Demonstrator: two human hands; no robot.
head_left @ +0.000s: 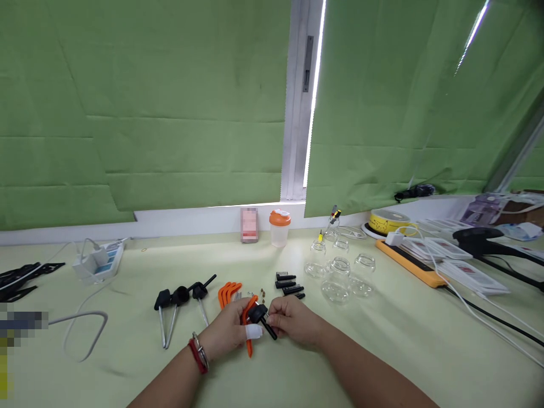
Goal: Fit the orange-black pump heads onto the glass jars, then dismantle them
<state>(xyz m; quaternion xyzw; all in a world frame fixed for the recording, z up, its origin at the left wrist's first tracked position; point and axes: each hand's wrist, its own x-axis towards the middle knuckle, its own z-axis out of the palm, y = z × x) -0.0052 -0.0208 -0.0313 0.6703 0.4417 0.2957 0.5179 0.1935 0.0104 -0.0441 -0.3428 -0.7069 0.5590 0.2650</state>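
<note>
My left hand (232,330), with white tape on its thumb, is closed around a curved orange plastic handle (249,345) and a black plastic head (257,313) with a short black stem. Against the side of that head, my right hand (290,321) pinches with thumb and forefinger; what is between those fingertips is too small to make out. Behind my left hand lie several matching orange handles (228,293) and thin metal springs or pins. Small brass-coloured bits (262,294) are scattered nearby. Several black tubes with springs (287,283) lie beyond my right hand.
Black heads with metal rods (180,296) lie to the left. Several clear glass jars (340,280) stand at right, near an orange-and-black bar (410,265) and white cables. An orange-lidded cup (279,228) stands at the back by a pink box (249,225). A power strip (100,262) sits far left.
</note>
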